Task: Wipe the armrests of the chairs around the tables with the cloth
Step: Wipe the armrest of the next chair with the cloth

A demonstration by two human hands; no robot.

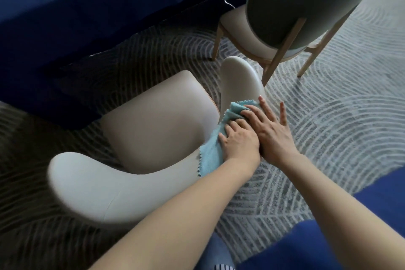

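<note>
Head view: near chair (157, 120) faces the blue tablecloth (87, 6), whose hem hangs at 10 o'clock. The right armrest (238, 76) runs to a rounded tip at 12 o'clock of the hands. A wooden leg of the second chair (295, 13) stands near that tip, at 1 o'clock. Bare carpet (339, 120) lies open at 3 o'clock.

The teal cloth (209, 155) is draped over the armrest's base. The left hand (238, 141) curls its fingers into the cloth, gripping it. The right hand (272, 130) lies on top with its fingers straight and spread.

The cloth's middle is hidden under the hands. The second chair is cut off at the top edge.
</note>
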